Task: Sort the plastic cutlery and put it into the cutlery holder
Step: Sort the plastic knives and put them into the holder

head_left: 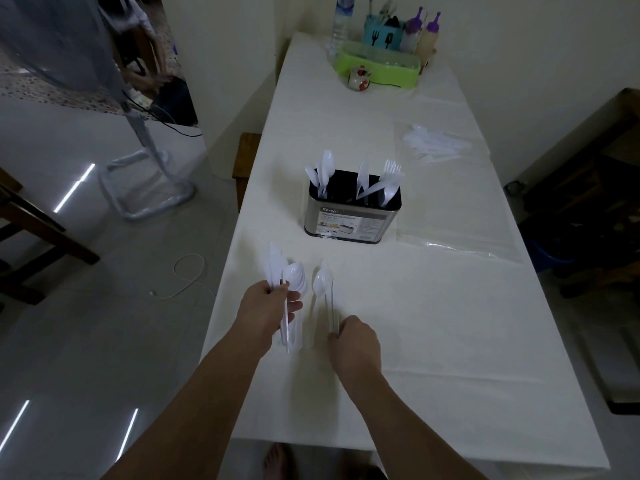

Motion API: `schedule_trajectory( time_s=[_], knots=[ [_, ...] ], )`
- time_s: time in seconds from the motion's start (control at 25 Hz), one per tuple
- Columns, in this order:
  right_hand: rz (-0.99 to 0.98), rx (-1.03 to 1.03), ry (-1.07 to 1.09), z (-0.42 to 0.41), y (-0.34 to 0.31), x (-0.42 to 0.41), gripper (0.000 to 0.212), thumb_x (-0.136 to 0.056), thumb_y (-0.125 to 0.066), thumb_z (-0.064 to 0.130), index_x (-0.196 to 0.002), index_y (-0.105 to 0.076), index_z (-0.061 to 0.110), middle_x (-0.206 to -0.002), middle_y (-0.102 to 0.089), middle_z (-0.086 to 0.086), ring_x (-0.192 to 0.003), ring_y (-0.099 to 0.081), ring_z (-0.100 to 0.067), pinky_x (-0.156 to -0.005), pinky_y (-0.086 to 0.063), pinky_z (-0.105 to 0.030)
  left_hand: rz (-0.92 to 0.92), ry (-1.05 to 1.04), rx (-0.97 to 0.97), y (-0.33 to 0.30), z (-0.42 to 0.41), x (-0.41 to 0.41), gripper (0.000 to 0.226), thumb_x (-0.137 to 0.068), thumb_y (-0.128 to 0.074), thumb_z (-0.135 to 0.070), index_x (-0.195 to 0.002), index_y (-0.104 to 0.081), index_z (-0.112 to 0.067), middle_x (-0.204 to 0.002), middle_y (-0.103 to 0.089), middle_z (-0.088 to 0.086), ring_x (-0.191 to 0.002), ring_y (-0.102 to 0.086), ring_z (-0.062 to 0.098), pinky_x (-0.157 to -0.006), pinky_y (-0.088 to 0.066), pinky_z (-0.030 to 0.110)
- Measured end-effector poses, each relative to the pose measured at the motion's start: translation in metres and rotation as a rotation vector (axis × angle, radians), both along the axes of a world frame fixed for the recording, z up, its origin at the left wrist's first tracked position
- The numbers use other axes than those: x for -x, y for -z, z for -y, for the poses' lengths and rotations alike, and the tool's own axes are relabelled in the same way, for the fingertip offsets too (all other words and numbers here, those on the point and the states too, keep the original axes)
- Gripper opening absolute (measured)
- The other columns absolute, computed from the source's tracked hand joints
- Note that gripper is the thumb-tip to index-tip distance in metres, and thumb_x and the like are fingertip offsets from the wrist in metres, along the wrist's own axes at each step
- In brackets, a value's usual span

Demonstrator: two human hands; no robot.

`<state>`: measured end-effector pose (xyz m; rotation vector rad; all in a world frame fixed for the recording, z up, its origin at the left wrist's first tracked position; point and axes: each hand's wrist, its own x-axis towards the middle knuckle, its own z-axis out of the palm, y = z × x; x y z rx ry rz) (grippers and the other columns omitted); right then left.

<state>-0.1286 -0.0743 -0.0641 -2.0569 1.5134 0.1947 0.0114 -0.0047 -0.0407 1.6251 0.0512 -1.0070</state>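
Left hand (pixel 268 308): grips my bunch of cutlery (pixel 285 277), kept ready for sorting.
Right hand (pixel 353 337): pinches one spoon (pixel 322 282) by its handle, for the holder (pixel 353 211).

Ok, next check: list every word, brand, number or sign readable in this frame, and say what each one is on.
"Kassa", with a small mark after it too small to read: on the label of the cutlery holder.
Smaller lines of print and a product picture lower on that label: too small and blurred to read.
Black fork and utensil silhouettes, signs and not words: on the teal caddy at the far end.
Water bottle label: blurred, unreadable.
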Motion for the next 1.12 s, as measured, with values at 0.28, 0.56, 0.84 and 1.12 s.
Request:
schedule_trajectory(
  time_s=[0.28, 0.56, 0.84, 1.12],
  knots=[
    [-0.046, -0.026, 0.033, 0.008, -0.007, 0.0, 0.019, -0.087, -0.055, 0.019, -0.102, -0.058, 0.01, -0.102, -0.064, -0.005, -0.094, -0.065, -0.025, -0.073, -0.049, -0.028, -0.018, 0.0, -0.006, 0.002, -0.004, 0.004, 0.018, -0.1, -0.053, -0.015, -0.11, -0.063, -0.003, -0.097, -0.073, 0.015, -0.087, -0.073, 0.027, -0.081, -0.058, 0.04],
    [-0.026, 0.018, 0.024, 0.006, -0.006, -0.003, 0.023, -0.094, -0.052, 0.029, -0.105, -0.058, 0.01, -0.101, -0.061, -0.003, -0.088, -0.061, -0.022, -0.072, -0.043, -0.026, -0.032, 0.012, -0.006, 0.003, 0.001, 0.007, 0.017, -0.1, -0.053, -0.014, -0.112, -0.062, -0.004, -0.098, -0.072, 0.015, -0.09, -0.073, 0.028, -0.087, -0.057, 0.044],
    [0.022, -0.065, 0.126, 0.012, -0.008, -0.012, 0.016, -0.086, -0.057, 0.018, -0.1, -0.06, 0.01, -0.097, -0.065, -0.003, -0.082, -0.061, -0.022, -0.067, -0.045, -0.026, -0.026, 0.015, -0.01, 0.006, -0.001, 0.009, 0.015, -0.1, -0.053, -0.014, -0.108, -0.062, -0.005, -0.098, -0.072, 0.016, -0.088, -0.073, 0.028, -0.085, -0.058, 0.042],
    [0.272, -0.114, 0.034, 0.004, -0.027, -0.003, 0.025, -0.079, -0.058, 0.015, -0.059, -0.046, 0.023, -0.055, -0.048, 0.008, -0.049, -0.043, -0.006, -0.043, -0.031, -0.013, -0.035, 0.035, -0.023, 0.005, 0.005, 0.015, 0.011, -0.099, -0.054, -0.014, -0.102, -0.064, -0.008, -0.095, -0.074, 0.015, -0.087, -0.073, 0.03, -0.082, -0.059, 0.043]
  ],
)
